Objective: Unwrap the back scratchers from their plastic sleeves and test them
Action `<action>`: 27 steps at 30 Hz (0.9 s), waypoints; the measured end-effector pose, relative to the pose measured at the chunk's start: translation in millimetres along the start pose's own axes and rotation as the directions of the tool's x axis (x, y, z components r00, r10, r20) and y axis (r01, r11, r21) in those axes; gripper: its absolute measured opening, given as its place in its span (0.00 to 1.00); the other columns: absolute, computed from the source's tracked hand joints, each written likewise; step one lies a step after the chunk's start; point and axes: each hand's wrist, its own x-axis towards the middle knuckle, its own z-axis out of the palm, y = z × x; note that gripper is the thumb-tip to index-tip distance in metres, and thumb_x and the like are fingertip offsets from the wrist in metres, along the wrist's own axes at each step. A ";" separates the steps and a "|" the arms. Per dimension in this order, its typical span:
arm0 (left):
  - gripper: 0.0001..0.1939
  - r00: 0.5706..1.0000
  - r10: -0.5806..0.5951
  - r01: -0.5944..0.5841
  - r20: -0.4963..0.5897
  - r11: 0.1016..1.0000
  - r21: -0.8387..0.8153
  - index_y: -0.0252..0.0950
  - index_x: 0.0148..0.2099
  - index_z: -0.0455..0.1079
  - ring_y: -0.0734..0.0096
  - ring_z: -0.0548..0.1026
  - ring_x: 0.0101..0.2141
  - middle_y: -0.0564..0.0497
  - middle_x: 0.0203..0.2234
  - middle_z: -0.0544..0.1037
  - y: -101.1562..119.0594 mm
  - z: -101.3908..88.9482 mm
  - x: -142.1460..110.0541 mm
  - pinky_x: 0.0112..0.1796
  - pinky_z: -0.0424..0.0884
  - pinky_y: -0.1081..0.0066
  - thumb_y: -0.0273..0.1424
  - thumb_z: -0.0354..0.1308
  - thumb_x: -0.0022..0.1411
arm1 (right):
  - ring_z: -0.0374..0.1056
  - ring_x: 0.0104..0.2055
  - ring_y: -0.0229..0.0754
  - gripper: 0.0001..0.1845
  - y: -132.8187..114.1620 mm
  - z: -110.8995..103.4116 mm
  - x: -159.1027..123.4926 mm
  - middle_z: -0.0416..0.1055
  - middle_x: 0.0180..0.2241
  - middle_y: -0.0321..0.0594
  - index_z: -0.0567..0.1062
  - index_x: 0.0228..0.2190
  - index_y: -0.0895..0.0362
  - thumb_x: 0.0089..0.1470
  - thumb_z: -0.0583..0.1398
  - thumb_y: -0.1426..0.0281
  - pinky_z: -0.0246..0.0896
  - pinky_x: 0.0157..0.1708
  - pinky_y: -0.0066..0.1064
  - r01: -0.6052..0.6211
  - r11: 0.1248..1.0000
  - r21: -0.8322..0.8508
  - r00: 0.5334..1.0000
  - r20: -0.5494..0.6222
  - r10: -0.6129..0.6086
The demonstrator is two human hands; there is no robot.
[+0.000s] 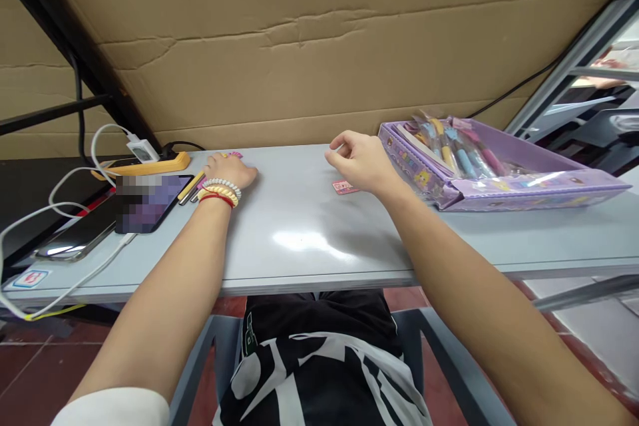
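Note:
My left hand [229, 171] rests at the far left part of the grey desk [294, 213], its thumb held apart from the fingers. A small pink item [233, 154] shows just beyond its knuckles, and several slim pens [190, 188] lie beside the wrist. Part of the fingers is hidden from me. My right hand [360, 161] hovers over the desk with loosely bent fingers, a gap between thumb and forefinger and nothing visible in it. Below its palm lies a small pink printed card [345, 187], partly covered by the hand.
On the right stands a purple cardboard box [529, 198] holding several wrapped pens [466, 153]. At the left are two phones [154, 206], white cables [102, 273] and a yellow-edged power strip [174, 162]. A cardboard sheet [324, 46] backs the desk.

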 end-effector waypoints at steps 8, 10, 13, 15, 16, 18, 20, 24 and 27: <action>0.35 0.896 0.378 -0.392 0.233 0.920 0.014 0.32 0.58 0.69 0.44 0.73 0.51 0.33 0.53 0.73 38.2 -9.0 -38.4 0.47 0.69 0.57 0.51 0.48 0.56 | 0.70 0.33 0.44 0.06 1.3 3.2 0.8 0.76 0.30 0.42 0.71 0.31 0.56 0.48 0.57 0.68 0.60 0.32 0.34 -0.008 0.998 -0.067 0.994 0.105 0.015; 0.35 0.876 0.408 -0.423 0.256 0.906 0.003 0.32 0.57 0.70 0.45 0.74 0.50 0.34 0.52 0.75 39.8 -10.0 -42.6 0.45 0.70 0.59 0.51 0.47 0.56 | 0.71 0.35 0.45 0.06 0.7 5.8 -1.1 0.77 0.32 0.43 0.71 0.31 0.57 0.49 0.56 0.69 0.60 0.32 0.34 0.013 0.997 -0.081 0.985 0.174 0.002; 0.34 0.846 0.448 -0.476 0.289 0.879 0.033 0.33 0.55 0.72 0.45 0.74 0.50 0.34 0.50 0.76 39.6 -11.7 -43.1 0.45 0.70 0.59 0.51 0.45 0.57 | 0.71 0.36 0.45 0.08 0.0 3.4 0.0 0.77 0.34 0.44 0.72 0.32 0.57 0.48 0.56 0.69 0.61 0.33 0.34 0.046 0.994 -0.102 0.985 0.169 -0.028; 0.35 0.823 0.471 -0.514 0.318 0.856 0.061 0.32 0.54 0.74 0.44 0.74 0.50 0.33 0.50 0.76 39.7 -13.2 -40.3 0.46 0.70 0.58 0.51 0.43 0.58 | 0.71 0.37 0.46 0.08 -1.1 -5.5 4.8 0.76 0.34 0.43 0.73 0.32 0.57 0.48 0.58 0.69 0.62 0.36 0.35 0.055 0.990 -0.131 0.994 0.098 -0.043; 0.35 0.809 0.482 -0.532 0.337 0.843 0.073 0.32 0.53 0.74 0.43 0.74 0.50 0.33 0.49 0.77 39.9 -14.1 -38.3 0.46 0.70 0.57 0.51 0.43 0.59 | 0.71 0.37 0.46 0.08 -1.7 -12.3 8.5 0.76 0.35 0.43 0.73 0.32 0.57 0.47 0.58 0.69 0.62 0.37 0.36 0.046 0.988 -0.150 0.998 0.058 -0.037; 0.36 0.785 0.494 -0.562 0.374 0.822 0.094 0.32 0.53 0.75 0.43 0.75 0.49 0.33 0.49 0.77 40.4 -16.4 -33.5 0.46 0.70 0.56 0.53 0.44 0.58 | 0.70 0.37 0.48 0.07 -2.2 -29.7 17.7 0.76 0.34 0.44 0.74 0.31 0.57 0.47 0.60 0.68 0.63 0.38 0.39 -0.019 0.980 -0.196 1.000 -0.009 0.017; 0.36 0.760 0.514 -0.596 0.399 0.795 0.112 0.33 0.52 0.76 0.44 0.75 0.48 0.33 0.48 0.77 40.3 -19.0 -28.8 0.45 0.70 0.56 0.55 0.44 0.57 | 0.69 0.39 0.49 0.07 0.1 -49.4 28.0 0.75 0.35 0.46 0.75 0.31 0.57 0.46 0.61 0.69 0.63 0.40 0.41 -0.099 0.962 -0.256 0.994 -0.060 0.086; 0.38 0.727 0.551 -0.646 0.410 0.752 0.134 0.34 0.52 0.76 0.44 0.74 0.48 0.34 0.48 0.77 37.1 -21.8 -23.8 0.47 0.69 0.57 0.57 0.45 0.56 | 0.68 0.40 0.50 0.12 16.6 -83.1 42.8 0.74 0.37 0.53 0.77 0.35 0.62 0.47 0.61 0.69 0.61 0.39 0.39 -0.274 0.874 -0.402 0.961 -0.144 0.236; 0.37 0.735 0.562 -0.643 0.380 0.756 0.126 0.35 0.53 0.75 0.45 0.74 0.49 0.35 0.48 0.78 33.3 -20.9 -27.2 0.46 0.69 0.57 0.57 0.44 0.57 | 0.67 0.42 0.50 0.15 35.7 -98.5 42.1 0.74 0.39 0.57 0.77 0.38 0.63 0.48 0.61 0.68 0.57 0.37 0.37 -0.409 0.782 -0.470 0.912 -0.204 0.355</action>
